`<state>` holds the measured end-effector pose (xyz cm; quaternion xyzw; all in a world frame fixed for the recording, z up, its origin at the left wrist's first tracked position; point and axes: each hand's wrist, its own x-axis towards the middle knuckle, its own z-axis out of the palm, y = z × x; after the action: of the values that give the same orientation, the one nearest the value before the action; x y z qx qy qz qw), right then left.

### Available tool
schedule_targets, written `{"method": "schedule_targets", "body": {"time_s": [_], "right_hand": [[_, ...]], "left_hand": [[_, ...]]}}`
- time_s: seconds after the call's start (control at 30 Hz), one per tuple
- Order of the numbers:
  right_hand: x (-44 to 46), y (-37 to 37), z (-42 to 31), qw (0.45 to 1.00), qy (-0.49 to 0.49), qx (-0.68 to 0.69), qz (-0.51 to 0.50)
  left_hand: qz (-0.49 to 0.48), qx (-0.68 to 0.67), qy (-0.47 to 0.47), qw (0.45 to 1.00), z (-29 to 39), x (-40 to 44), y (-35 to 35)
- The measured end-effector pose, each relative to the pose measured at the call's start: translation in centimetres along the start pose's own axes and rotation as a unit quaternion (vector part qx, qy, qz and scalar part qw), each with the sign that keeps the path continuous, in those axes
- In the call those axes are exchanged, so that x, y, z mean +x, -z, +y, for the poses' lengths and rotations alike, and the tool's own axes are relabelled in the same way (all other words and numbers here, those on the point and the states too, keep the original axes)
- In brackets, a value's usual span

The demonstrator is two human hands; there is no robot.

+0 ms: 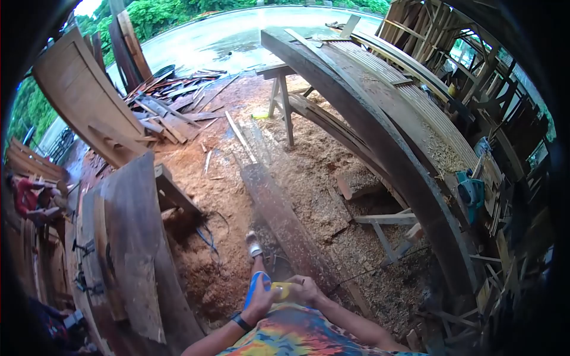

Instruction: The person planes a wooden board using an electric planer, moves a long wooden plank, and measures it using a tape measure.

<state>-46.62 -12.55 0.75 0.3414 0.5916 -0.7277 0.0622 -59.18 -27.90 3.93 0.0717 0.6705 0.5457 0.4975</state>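
Observation:
In front of my tie-dye shirt, both hands come together around a small, rounded yellow object, whose kind I cannot make out. My left hand, below a dark wristband, is closed at its left side. From the other side my right hand grips it with bent fingers. Blue fabric over my leg shows just beyond the left hand. Further forward is my foot in a light shoe, beside a long brown board lying on the sawdust.
A long thick plank runs along the workbench to my right, where a teal power tool sits. Wide slabs stand at left. Scrap wood and a cable lie on the ground. Another person is at far left.

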Motion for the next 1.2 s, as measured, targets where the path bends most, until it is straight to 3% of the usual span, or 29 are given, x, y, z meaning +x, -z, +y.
{"method": "schedule_targets", "body": {"time_s": [0.03, 0.07, 0.1, 0.17, 0.2, 0.23, 0.27, 0.3, 0.37, 0.57, 0.67, 0.83, 0.97, 1.03, 1.07, 1.1, 1.13, 1.17, 1.2], "right_hand": [[2.2, 0.2, -0.4, 0.999, 0.004, -0.001, 0.033], [4.5, 0.5, -1.1, 0.999, -0.006, -0.007, 0.045], [6.7, 0.5, -2.6, 0.998, -0.015, -0.012, 0.056], [12.0, 0.1, -6.9, 0.998, 0.005, -0.033, 0.057], [14.8, 0.0, -9.5, 0.997, 0.029, -0.048, 0.045], [16.7, -0.3, -11.5, 0.997, 0.039, -0.064, 0.028], [18.3, -0.9, -14.4, 0.996, 0.025, -0.078, 0.019], [20.4, -1.3, -17.2, 0.995, 0.015, -0.096, 0.009], [24.8, -1.9, -20.0, 0.995, -0.092, 0.036, -0.021], [32.0, -1.9, -28.2, 0.997, -0.038, 0.012, -0.066], [35.7, -1.2, -31.3, 0.989, -0.087, 0.013, -0.116], [44.5, 0.6, -37.4, 0.991, -0.074, -0.005, -0.107], [53.9, 4.2, -42.8, 0.995, -0.013, 0.014, -0.094], [59.6, 6.6, -45.0, 0.998, 0.004, 0.036, -0.06], [62.4, 7.9, -45.9, 0.998, 0.021, 0.051, -0.038], [65.7, 9.4, -47.1, 0.996, 0.055, 0.07, -0.008], [69.3, 11.3, -48.4, 0.994, 0.037, 0.098, 0.022], [72.3, 12.1, -49.6, 0.99, 0.002, 0.134, 0.045], [75.3, 12.6, -51.8, 0.986, 0.001, 0.15, 0.076]], "left_hand": [[0.005, 0.11, -0.023, 0.994, 4.7, 0.3, -0.3], [0.016, 0.303, -0.224, 0.926, -0.5, 5.9, 2.5], [0.004, 0.415, -0.289, 0.863, 2.9, 7.3, 3.3], [-0.114, 0.449, -0.318, 0.827, 9.0, 11.1, 5.6], [-0.136, 0.385, -0.319, 0.855, 9.8, 14.4, 7.2], [-0.156, 0.313, -0.308, 0.885, 9.8, 16.4, 8.3], [-0.176, 0.304, -0.27, 0.897, 14.3, 17.3, 8.6], [-0.119, 0.31, -0.195, 0.923, 18.3, 17.1, 9.2], [-0.122, 0.285, -0.209, 0.927, 20.2, 20.7, 12.1], [-0.103, 0.357, -0.107, 0.922, 29.1, 27.0, 18.1], [-0.091, 0.365, -0.094, 0.922, 30.9, 30.4, 20.3], [-0.05, 0.348, -0.042, 0.935, 34.4, 36.2, 24.9], [-0.002, 0.366, -0.036, 0.93, 36.0, 43.6, 30.4], [0.017, 0.361, -0.078, 0.929, 36.8, 48.6, 33.9], [0.01, 0.348, -0.032, 0.937, 37.9, 51.6, 35.6], [-0.01, 0.357, -0.144, 0.923, 38.5, 55.1, 37.8], [0.002, 0.359, -0.188, 0.914, 36.7, 60.0, 40.5], [-0.008, 0.457, -0.079, 0.886, 41.3, 61.6, 41.4], [-0.029, 0.405, 0.105, 0.908, 49.3, 62.5, 40.7]]}}
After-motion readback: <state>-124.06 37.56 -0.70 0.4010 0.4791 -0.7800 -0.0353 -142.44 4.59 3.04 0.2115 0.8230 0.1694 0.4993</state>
